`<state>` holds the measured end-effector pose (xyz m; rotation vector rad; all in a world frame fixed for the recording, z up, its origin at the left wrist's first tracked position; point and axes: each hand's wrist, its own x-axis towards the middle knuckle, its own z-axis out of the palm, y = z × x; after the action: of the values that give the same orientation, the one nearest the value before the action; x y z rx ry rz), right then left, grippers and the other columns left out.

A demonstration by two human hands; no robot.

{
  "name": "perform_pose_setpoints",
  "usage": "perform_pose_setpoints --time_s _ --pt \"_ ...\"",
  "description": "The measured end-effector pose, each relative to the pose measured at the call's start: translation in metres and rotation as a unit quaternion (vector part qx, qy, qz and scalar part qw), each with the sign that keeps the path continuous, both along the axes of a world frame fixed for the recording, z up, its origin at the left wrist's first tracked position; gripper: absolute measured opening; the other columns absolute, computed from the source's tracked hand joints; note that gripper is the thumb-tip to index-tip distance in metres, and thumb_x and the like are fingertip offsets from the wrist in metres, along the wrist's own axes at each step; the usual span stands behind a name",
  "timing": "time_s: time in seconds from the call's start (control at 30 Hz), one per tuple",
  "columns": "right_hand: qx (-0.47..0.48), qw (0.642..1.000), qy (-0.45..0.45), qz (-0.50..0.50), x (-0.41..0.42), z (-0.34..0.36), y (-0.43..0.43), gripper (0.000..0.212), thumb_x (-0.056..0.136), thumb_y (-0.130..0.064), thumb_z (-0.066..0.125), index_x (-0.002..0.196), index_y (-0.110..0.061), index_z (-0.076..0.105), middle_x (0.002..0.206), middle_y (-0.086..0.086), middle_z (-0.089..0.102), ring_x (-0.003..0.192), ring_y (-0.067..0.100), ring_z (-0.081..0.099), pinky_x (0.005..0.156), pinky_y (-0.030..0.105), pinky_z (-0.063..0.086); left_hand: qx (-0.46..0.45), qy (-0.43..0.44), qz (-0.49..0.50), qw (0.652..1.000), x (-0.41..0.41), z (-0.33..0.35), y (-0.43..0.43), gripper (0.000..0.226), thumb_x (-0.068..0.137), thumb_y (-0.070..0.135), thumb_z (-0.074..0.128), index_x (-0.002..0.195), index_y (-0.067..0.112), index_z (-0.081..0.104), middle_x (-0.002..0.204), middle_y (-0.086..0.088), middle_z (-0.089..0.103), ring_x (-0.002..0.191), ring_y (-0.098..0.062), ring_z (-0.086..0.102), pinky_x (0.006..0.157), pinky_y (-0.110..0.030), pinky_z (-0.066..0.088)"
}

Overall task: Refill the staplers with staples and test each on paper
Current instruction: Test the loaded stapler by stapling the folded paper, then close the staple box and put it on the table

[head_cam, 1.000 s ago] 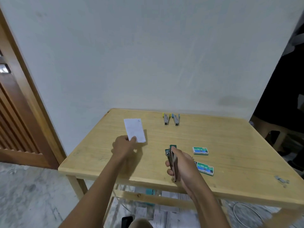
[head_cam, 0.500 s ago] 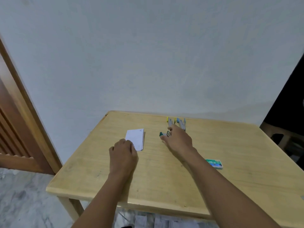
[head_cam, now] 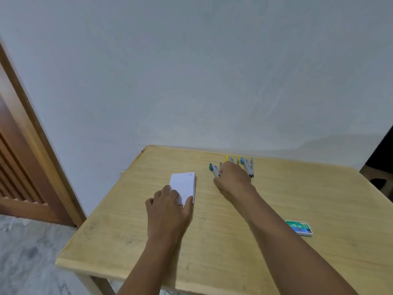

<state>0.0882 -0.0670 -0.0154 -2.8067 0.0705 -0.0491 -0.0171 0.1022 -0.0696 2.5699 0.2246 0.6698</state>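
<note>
A folded white paper point(head_cam: 184, 183) lies flat on the wooden table point(head_cam: 223, 248), with staples showing near its ends. My left hand point(head_cam: 168, 209) rests on its near end, fingers and thumb on top. At the table's back, my right hand point(head_cam: 234, 179) grips a green-tipped stapler point(head_cam: 213, 169), which touches the tabletop. Just right of it lie a yellow-tipped stapler point(head_cam: 230, 159), partly hidden by my hand, and a blue-tipped stapler point(head_cam: 247, 167). A green staple box point(head_cam: 298, 227) sits near my right forearm.
A pale wall runs behind the table's far edge. A wooden door point(head_cam: 23, 171) stands at the left over a marble floor point(head_cam: 27, 252). A dark opening point(head_cam: 380, 167) shows at the far right.
My right hand carried the green stapler from the table's front to the back beside the other two. My left hand laid the paper down flat. The view shifted left.
</note>
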Motion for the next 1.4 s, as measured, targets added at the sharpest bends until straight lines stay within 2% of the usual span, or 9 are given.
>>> perform_pose_setpoints --time_s 0.07,0.17,0.23,0.33,0.53,0.67,1.13,1.27,1.4 --pt "0.002 1.0 0.013 0.02 -0.007 0.0 -0.008 0.007 0.084 -0.008 0.06 0.09 -0.009 0.063 0.083 0.006 0.066 0.069 0.022 0.06 0.054 0.025 0.039 0.007 0.006 0.0 1.0 0.002 -0.001 0.001 0.037 0.085 0.057 0.05 0.075 0.022 0.057 0.09 0.012 0.054 0.09 -0.016 0.054 0.084 -0.035 0.033" --pt "0.04 0.998 -0.018 0.035 -0.014 -0.004 -0.011 0.014 0.088 -0.01 0.063 0.1 -0.007 0.071 0.098 0.01 0.071 0.087 0.027 0.068 0.065 0.03 0.048 0.015 0.017 -0.003 1.0 0.002 -0.003 0.002 0.041 0.083 0.062 0.048 0.073 0.022 0.054 0.086 0.011 0.053 0.089 -0.016 0.053 0.084 -0.038 0.037" --pt "0.063 0.997 -0.049 0.023 -0.014 -0.009 -0.011 0.011 0.092 -0.02 0.064 0.086 -0.011 0.069 0.085 0.005 0.067 0.077 0.024 0.064 0.057 0.028 0.042 0.018 0.016 -0.003 1.0 0.002 -0.003 0.002 0.042 0.082 0.063 0.049 0.072 0.022 0.053 0.086 0.012 0.053 0.089 -0.016 0.053 0.084 -0.038 0.037" --pt "0.082 0.992 -0.093 -0.006 -0.01 -0.019 -0.007 0.031 0.095 -0.027 0.059 0.067 -0.013 0.055 0.067 0.001 0.058 0.061 0.021 0.055 0.048 0.026 0.029 0.018 0.019 -0.002 1.0 0.002 -0.003 0.002 0.041 0.082 0.062 0.049 0.072 0.023 0.053 0.085 0.012 0.053 0.09 -0.016 0.054 0.085 -0.038 0.038" --pt "0.06 0.989 -0.121 -0.064 -0.007 -0.034 0.007 0.028 0.098 -0.041 0.049 0.105 -0.022 0.068 0.087 -0.002 0.07 0.077 0.022 0.067 0.06 0.028 0.041 0.006 0.017 -0.002 1.0 0.002 0.0 0.002 0.034 0.085 0.055 0.054 0.078 0.022 0.055 0.102 0.012 0.061 0.104 -0.015 0.053 0.087 -0.033 0.03" --pt "0.053 0.989 -0.123 -0.058 -0.006 -0.035 0.007 0.033 0.1 -0.039 0.048 0.125 -0.024 0.062 0.101 0.0 0.07 0.086 0.023 0.069 0.064 0.029 0.044 0.012 0.043 -0.006 0.999 0.017 0.003 0.007 0.033 0.086 0.055 0.051 0.09 0.023 0.056 0.115 0.012 0.059 0.109 -0.017 0.047 0.091 -0.036 0.032" --pt "0.026 0.985 -0.166 -0.037 0.004 -0.046 0.005 0.029 0.102 -0.033 0.043 0.125 -0.025 0.058 0.109 -0.004 0.065 0.091 0.019 0.066 0.07 0.031 0.048 -0.005 0.124 0.005 0.992 0.13 0.017 0.016 0.047 0.09 0.055 0.046 0.116 0.017 0.053 0.13 0.003 0.055 0.115 -0.027 0.039 0.094 -0.042 0.027" --pt "0.037 0.986 -0.16 -0.037 0.003 -0.044 0.005 0.031 0.101 -0.033 0.045 0.129 -0.024 0.055 0.114 -0.002 0.065 0.095 0.021 0.066 0.073 0.034 0.05 -0.014 0.133 0.009 0.991 0.124 0.024 0.016 0.068 0.091 0.063 0.045 0.14 0.016 0.041 0.149 -0.002 0.039 0.129 -0.03 0.037 0.102 -0.046 0.026" --pt "0.076 0.985 -0.152 -0.034 -0.002 -0.037 0.005 0.038 0.099 -0.034 0.05 0.135 -0.022 0.051 0.115 -0.001 0.065 0.095 0.022 0.066 0.076 0.034 0.053 -0.058 0.112 0.006 0.992 0.081 0.027 0.007 0.073 0.092 0.062 0.045 0.146 0.014 0.033 0.157 -0.012 0.023 0.136 -0.032 0.034 0.109 -0.046 0.024"
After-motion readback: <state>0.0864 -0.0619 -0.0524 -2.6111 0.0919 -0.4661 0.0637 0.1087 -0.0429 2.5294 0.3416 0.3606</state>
